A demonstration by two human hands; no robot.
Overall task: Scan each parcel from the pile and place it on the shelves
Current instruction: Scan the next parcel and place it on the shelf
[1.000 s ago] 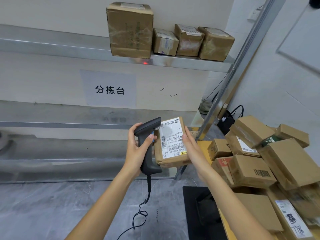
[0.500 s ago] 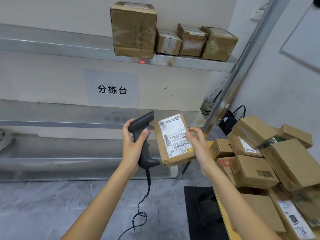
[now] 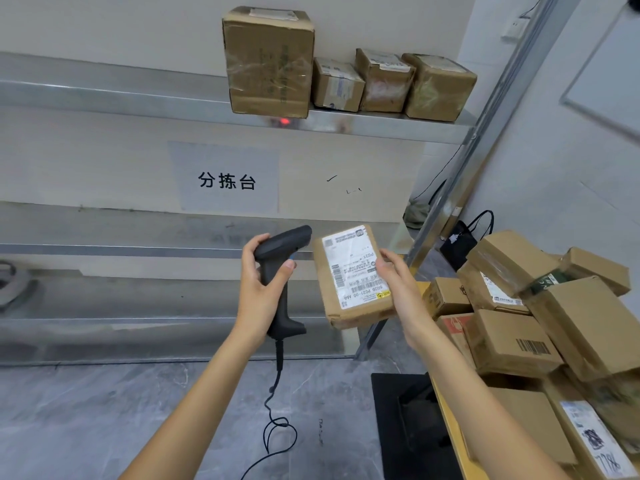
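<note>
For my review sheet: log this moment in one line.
left hand: black corded scanner | right hand: labelled brown cardboard parcel | top shelf: four boxes

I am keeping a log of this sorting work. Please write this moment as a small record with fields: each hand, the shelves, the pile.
left hand: holds the black corded scanner by its grip
right hand: holds a brown parcel, white label facing the camera
top shelf: four parcels in a row at its right end, largest one leftmost
pile: many cardboard boxes at the right
wall sign: three printed characters
</note>
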